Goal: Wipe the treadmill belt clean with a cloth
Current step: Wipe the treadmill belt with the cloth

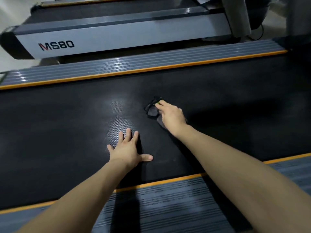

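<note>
The black treadmill belt (67, 118) fills the middle of the view, with a patch of glare near its centre. A dark crumpled cloth (152, 111) with a small green tag lies on the belt right of centre. My right hand (170, 115) presses down on the cloth, fingers curled over it and part of the cloth hidden under the palm. My left hand (128, 149) lies flat on the belt nearer to me, fingers spread, holding nothing.
Grey ribbed side rails with orange edging run along the far side (134, 64) and the near side (168, 204) of the belt. A second treadmill marked MS80 (57, 45) stands beyond the far rail. An upright post (239, 15) rises at the top right.
</note>
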### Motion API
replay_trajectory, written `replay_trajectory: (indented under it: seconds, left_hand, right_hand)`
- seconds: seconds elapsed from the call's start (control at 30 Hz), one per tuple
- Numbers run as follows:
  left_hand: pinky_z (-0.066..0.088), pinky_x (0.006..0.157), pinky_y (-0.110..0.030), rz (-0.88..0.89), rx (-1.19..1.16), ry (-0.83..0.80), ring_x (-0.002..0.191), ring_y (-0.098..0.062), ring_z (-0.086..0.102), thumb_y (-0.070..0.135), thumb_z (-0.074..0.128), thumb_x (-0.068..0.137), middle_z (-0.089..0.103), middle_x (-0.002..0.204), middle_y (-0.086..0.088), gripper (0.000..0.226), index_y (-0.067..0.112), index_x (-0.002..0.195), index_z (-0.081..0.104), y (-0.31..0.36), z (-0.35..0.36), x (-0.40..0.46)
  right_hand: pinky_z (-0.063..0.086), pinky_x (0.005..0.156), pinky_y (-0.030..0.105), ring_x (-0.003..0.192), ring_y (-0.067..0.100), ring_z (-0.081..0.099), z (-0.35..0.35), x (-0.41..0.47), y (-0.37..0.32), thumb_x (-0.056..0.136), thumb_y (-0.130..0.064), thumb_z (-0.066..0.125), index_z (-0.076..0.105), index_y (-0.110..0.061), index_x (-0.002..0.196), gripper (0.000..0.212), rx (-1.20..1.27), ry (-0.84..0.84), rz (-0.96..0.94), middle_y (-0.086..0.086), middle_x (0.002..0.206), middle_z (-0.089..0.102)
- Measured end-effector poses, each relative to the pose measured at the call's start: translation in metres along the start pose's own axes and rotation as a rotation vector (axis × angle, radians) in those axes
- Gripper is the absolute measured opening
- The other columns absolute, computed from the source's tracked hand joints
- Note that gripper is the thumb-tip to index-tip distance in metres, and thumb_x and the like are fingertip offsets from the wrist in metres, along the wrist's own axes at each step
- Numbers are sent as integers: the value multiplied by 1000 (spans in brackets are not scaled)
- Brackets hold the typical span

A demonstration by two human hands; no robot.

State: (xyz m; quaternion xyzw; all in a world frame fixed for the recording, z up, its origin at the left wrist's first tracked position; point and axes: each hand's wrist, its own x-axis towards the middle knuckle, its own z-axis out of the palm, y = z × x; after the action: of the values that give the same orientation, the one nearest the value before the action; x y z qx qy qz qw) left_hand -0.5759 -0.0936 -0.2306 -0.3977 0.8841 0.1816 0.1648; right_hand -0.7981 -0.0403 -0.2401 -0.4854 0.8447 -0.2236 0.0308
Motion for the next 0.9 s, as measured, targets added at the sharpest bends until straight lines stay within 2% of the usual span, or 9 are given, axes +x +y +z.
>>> replay_trajectory:
  seconds: [0.1,0.17,0.27,0.37,0.47,0.53,0.7,0.8,0.9]
  left_hand:
    - [11,115,-73,5,-11,17,155,-23,-17,85,64,67,-15,169,8,123,35,161,1,-1,2,-2]
    - [10,116,-73,3,-10,14,155,-23,-17,84,64,69,-17,169,7,122,34,161,1,0,2,-4]
    - [10,115,-74,3,-7,18,155,-24,-17,83,64,70,-17,169,6,122,33,161,1,1,3,-3]
    - [11,115,-74,5,5,19,155,-24,-17,84,63,69,-17,169,6,123,33,161,1,2,3,-1]
    - [9,116,-74,2,1,3,155,-24,-18,83,63,70,-18,169,6,122,33,162,1,2,1,-2]
    - [8,116,-74,4,-12,7,155,-24,-19,83,63,70,-18,169,7,121,33,161,1,1,1,-3]
    - [7,114,-74,1,-25,5,155,-23,-18,83,66,68,-16,169,8,123,34,161,2,0,1,-2]
    - [7,114,-74,0,-26,-17,155,-24,-18,81,67,71,-18,169,7,121,35,161,1,2,-2,-3]
    - [13,113,-75,11,-12,-32,156,-24,-14,78,66,75,-14,169,7,114,36,161,5,0,-7,-4]
  right_hand:
    - [54,94,38,116,22,64,-8,-60,4,90,-12,64,69,-23,120,32,97,29,-167,-4,134,63]
    - [53,97,31,123,16,60,-11,-106,11,92,-15,64,67,-24,126,35,77,-10,-357,-5,138,60]
    - [55,96,33,127,17,58,-10,-119,24,94,-17,64,65,-25,129,37,30,-64,-473,-5,141,58]
    - [52,99,31,127,20,58,0,-71,24,90,-9,65,64,-23,132,44,-21,-7,-453,-2,141,59]
    - [47,101,34,128,21,55,5,-6,2,99,-14,55,63,-24,132,36,34,24,-178,-5,144,56]
    - [49,93,39,122,21,57,8,24,-14,100,-16,51,64,-22,127,31,30,27,-38,-6,141,56]
    - [53,89,48,112,27,65,3,-5,-16,95,-13,60,69,-21,119,28,92,-13,-100,-4,134,62]
    - [50,100,45,125,19,59,-11,-67,-12,92,-13,64,68,-24,125,35,202,-33,-144,-6,139,60]
    - [49,102,40,131,14,53,-25,-122,-7,94,-16,63,62,-29,133,41,96,-189,-222,-10,145,54]
